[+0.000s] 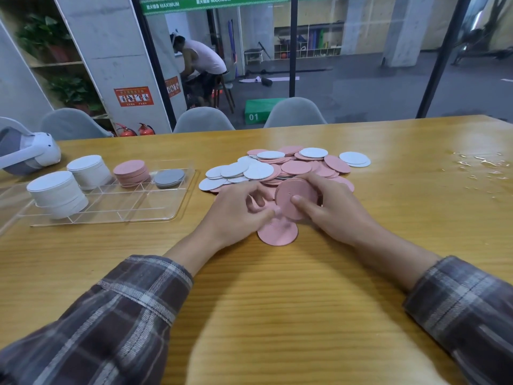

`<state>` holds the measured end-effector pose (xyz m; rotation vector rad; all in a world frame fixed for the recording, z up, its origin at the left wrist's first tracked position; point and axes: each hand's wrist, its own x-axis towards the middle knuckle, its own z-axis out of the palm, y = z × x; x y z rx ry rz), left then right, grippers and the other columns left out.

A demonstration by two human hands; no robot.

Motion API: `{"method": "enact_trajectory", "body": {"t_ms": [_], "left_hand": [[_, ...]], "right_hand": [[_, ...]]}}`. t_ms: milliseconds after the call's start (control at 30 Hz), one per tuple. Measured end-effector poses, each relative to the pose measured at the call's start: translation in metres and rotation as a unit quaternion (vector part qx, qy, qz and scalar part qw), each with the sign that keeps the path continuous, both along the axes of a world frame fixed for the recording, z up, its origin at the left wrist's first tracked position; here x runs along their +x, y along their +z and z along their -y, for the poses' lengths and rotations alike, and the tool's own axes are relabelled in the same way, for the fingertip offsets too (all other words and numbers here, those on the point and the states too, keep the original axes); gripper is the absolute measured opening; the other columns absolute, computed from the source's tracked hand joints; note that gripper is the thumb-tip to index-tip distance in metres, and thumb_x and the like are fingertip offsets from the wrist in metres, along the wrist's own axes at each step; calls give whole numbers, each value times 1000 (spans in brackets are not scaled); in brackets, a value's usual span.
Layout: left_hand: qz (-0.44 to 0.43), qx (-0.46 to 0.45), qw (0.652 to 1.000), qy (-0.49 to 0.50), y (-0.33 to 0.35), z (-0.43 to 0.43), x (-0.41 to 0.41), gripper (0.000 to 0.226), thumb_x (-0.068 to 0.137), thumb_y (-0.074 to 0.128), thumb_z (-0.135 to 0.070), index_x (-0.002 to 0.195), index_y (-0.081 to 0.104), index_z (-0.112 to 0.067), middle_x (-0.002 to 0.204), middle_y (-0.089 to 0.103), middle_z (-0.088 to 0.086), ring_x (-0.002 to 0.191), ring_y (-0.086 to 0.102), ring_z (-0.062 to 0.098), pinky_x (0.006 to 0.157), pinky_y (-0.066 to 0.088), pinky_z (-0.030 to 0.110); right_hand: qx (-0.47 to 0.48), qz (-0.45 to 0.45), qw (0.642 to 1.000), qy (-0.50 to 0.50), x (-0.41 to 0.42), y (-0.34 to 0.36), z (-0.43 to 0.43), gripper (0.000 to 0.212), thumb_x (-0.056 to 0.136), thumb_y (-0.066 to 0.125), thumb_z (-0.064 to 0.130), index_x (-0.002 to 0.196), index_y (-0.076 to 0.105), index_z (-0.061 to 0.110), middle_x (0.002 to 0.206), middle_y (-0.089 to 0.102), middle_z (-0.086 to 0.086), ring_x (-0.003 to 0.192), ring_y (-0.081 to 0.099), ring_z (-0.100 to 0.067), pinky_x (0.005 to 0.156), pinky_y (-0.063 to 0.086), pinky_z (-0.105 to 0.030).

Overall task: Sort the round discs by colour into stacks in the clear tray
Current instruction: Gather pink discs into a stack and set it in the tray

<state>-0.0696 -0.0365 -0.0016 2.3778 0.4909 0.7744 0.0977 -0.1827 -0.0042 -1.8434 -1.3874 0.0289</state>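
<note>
A loose pile of pink and white discs (280, 166) lies on the wooden table. My right hand (330, 209) grips a small bunch of pink discs (288, 194), tilted up on edge, thumb across the face. My left hand (236, 209) touches the bunch's left edge with curled fingers. One pink disc (277, 234) lies flat below both hands. The clear tray (166, 209) at the left holds two white stacks (55, 193) (88, 169), a pink stack (131, 172) and a low grey stack (169, 177).
A white headset (25, 154) rests at the table's far left. Crumpled clear film (483, 170) lies at the right. Two white discs (355, 159) sit apart from the pile. Grey chairs (204, 119) line the far edge. A person sits beyond the glass.
</note>
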Motion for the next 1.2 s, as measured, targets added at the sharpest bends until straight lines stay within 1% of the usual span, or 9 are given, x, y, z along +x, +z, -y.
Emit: {"method": "enact_trajectory", "body": {"t_ms": [167, 333, 500, 667, 733, 833, 967, 1033, 1200], "left_hand": [[-117, 40, 990, -63, 0, -8, -8, 40, 71, 89, -55, 103, 75, -36, 107, 67, -11, 92, 58, 3, 78, 44, 12], [-92, -11, 993, -73, 1, -7, -7, 36, 70, 93, -44, 98, 75, -33, 99, 70, -9, 81, 59, 7, 76, 51, 23], [-52, -68, 993, -84, 4, -8, -5, 20, 80, 89, -25, 95, 76, -30, 93, 73, -4, 79, 64, 21, 75, 53, 32], [25, -109, 991, -72, 5, -3, -4, 17, 88, 82, -12, 100, 78, -22, 94, 72, 3, 76, 66, 14, 72, 63, 35], [50, -128, 988, -63, 5, 0, -3, 16, 87, 82, -8, 99, 78, -18, 91, 70, 8, 75, 66, 13, 64, 63, 33], [80, -102, 991, -36, 4, 4, 0, 16, 84, 85, -12, 96, 77, -18, 85, 71, 3, 75, 66, 13, 63, 56, 21], [99, -77, 992, -6, 1, 4, 4, 18, 81, 88, -18, 93, 75, -20, 79, 71, -3, 74, 66, 14, 68, 55, 21], [97, -67, 993, -2, 1, 5, 5, 18, 81, 88, -18, 92, 74, -21, 78, 71, -3, 72, 67, 13, 68, 56, 22], [86, -41, 995, 0, 2, 3, 4, 14, 85, 85, -18, 94, 74, -21, 80, 71, -6, 74, 66, 6, 67, 51, 17]], "right_hand": [[5, 1, 1000, -30, 6, 0, 0, 28, 97, 65, 26, 124, 64, 23, 106, 70, 11, 96, 60, -8, 76, 40, -7], [-9, -4, 1000, -23, 2, 0, 1, 26, 99, 63, 25, 125, 64, 23, 106, 71, 8, 99, 61, -12, 85, 47, -27], [-14, -11, 1000, -6, 1, 2, 2, 24, 101, 59, 23, 124, 64, 21, 107, 71, 9, 99, 60, -10, 86, 46, -26], [-31, -31, 999, 20, -3, 3, 2, 13, 105, 50, 19, 105, 63, 20, 79, 64, 10, 74, 59, -13, 72, 49, -37], [-28, -48, 998, 32, -5, 4, 2, 19, 106, 47, 19, 98, 61, 29, 72, 58, 11, 66, 57, -10, 68, 52, -40], [-30, -65, 997, 32, -5, 4, 2, 19, 108, 44, 20, 105, 63, 20, 70, 57, 8, 60, 57, -12, 66, 55, -46], [-34, -55, 997, 42, -7, 4, 3, 29, 104, 54, 32, 131, 62, 28, 102, 69, 19, 90, 63, 0, 80, 51, -24], [-35, -25, 998, 43, -7, 3, 3, 39, 99, 63, 34, 137, 59, 29, 121, 68, 17, 107, 63, -4, 92, 51, -25], [-21, -6, 999, 36, -7, 1, 2, 39, 96, 67, 29, 134, 61, 27, 122, 68, 15, 109, 63, -9, 95, 51, -32]]}}
